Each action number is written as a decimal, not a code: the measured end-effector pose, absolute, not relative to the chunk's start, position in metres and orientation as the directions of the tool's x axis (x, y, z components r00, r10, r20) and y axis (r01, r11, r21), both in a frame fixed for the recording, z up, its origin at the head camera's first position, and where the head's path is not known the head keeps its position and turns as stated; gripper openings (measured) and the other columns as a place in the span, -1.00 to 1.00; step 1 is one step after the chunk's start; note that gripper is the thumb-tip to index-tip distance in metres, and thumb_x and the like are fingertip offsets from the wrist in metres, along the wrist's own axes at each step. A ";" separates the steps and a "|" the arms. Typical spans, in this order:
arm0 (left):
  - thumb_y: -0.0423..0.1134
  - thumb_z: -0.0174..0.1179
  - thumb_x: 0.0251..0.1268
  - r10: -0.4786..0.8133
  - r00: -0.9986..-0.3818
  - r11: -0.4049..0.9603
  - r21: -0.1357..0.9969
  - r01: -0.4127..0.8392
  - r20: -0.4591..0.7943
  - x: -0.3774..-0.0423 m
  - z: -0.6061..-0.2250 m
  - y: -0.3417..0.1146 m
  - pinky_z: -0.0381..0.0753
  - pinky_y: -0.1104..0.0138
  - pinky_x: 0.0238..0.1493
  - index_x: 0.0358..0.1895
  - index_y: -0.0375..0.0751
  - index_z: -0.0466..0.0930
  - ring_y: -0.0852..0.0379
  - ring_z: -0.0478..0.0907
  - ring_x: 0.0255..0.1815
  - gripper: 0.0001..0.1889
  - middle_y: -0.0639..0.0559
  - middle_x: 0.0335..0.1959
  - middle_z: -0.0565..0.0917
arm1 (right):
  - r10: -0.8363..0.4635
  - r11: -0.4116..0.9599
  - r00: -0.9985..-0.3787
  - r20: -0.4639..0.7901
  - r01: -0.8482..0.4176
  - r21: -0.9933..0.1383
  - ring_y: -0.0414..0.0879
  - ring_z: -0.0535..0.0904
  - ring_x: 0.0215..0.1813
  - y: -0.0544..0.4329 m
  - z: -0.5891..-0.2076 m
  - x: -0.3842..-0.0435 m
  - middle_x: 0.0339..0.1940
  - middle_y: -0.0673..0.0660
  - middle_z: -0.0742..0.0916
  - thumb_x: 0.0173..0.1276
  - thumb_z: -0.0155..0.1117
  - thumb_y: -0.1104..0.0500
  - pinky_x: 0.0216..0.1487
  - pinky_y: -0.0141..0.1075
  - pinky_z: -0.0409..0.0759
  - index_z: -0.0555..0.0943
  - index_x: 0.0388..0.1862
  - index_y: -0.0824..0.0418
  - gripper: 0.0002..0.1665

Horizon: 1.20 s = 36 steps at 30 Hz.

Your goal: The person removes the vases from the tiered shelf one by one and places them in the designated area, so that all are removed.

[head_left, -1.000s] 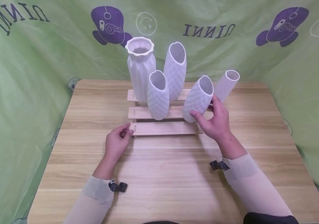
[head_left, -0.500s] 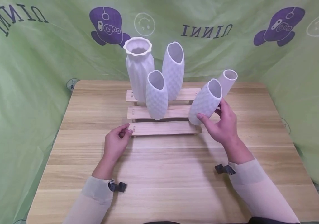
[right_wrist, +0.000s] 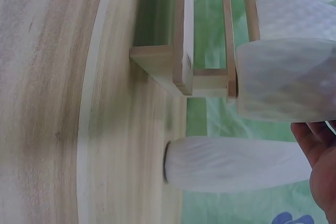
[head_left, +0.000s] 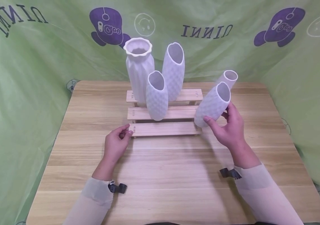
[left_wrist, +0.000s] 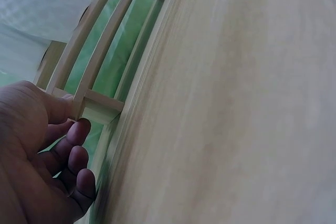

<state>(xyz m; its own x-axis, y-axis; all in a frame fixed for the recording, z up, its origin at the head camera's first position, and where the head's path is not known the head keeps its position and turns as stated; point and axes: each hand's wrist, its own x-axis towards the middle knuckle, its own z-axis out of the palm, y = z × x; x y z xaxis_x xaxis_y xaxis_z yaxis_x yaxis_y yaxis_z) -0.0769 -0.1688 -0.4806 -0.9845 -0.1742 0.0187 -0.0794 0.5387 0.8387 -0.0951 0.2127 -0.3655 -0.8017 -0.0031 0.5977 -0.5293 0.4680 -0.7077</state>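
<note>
My right hand (head_left: 231, 130) grips a white vase (head_left: 212, 105) with a dimpled surface and slanted mouth. The vase tilts right, beside the right end of a three-step wooden rack (head_left: 165, 128). In the right wrist view the fingertips (right_wrist: 302, 132) lie against its side. At the rack's front left corner, my left hand (head_left: 117, 140) pinches the end of the lowest board between thumb and fingers, as the left wrist view also shows on the rack (left_wrist: 105, 102). A similar smaller vase (head_left: 157, 100) stands on the middle step.
On the top step stand a tall white vase with a wavy rim (head_left: 140, 73) and a dimpled vase (head_left: 174, 72). A slim, smooth white vase (right_wrist: 231, 163) stands on the wooden table (head_left: 160, 175) right of the rack. A green printed cloth (head_left: 205, 59) hangs behind.
My right hand has carried the dimpled vase rightward and slightly nearer, past the rack's end, and the vase tilts more. The left hand keeps its place at the rack.
</note>
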 end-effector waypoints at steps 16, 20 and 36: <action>-0.17 0.39 0.40 -0.174 -0.985 0.537 0.839 -0.085 0.011 -0.076 -0.477 -0.169 0.63 0.27 -0.12 0.19 -0.16 0.72 0.06 0.63 -0.18 -0.64 -0.02 -0.18 0.75 | 0.016 0.469 -0.786 0.618 -0.540 -0.699 -0.24 0.58 0.11 0.228 -0.369 -0.090 0.13 -0.07 0.61 -0.01 0.54 0.56 0.15 -0.46 0.61 0.42 0.29 0.64 -0.16; -0.17 0.39 0.40 -0.178 -0.984 0.531 0.842 -0.091 0.006 -0.076 -0.478 -0.169 0.63 0.31 -0.12 0.19 -0.17 0.72 0.06 0.63 -0.17 -0.64 -0.02 -0.17 0.75 | 0.029 0.464 -0.788 0.615 -0.535 -0.706 -0.23 0.58 0.13 0.230 -0.370 -0.089 0.15 -0.17 0.58 -0.01 0.54 0.57 0.16 -0.44 0.62 0.41 0.31 0.63 -0.14; -0.18 0.40 0.38 -0.183 -0.983 0.521 0.850 -0.084 0.015 -0.076 -0.480 -0.168 0.63 0.37 -0.14 0.17 -0.17 0.74 0.07 0.63 -0.19 -0.65 -0.01 -0.20 0.75 | 0.082 0.515 -0.810 0.581 -0.465 -0.720 -0.26 0.57 0.15 0.245 -0.378 -0.088 0.16 0.17 0.65 -0.01 0.55 0.58 0.17 -0.46 0.61 0.43 0.33 0.58 -0.14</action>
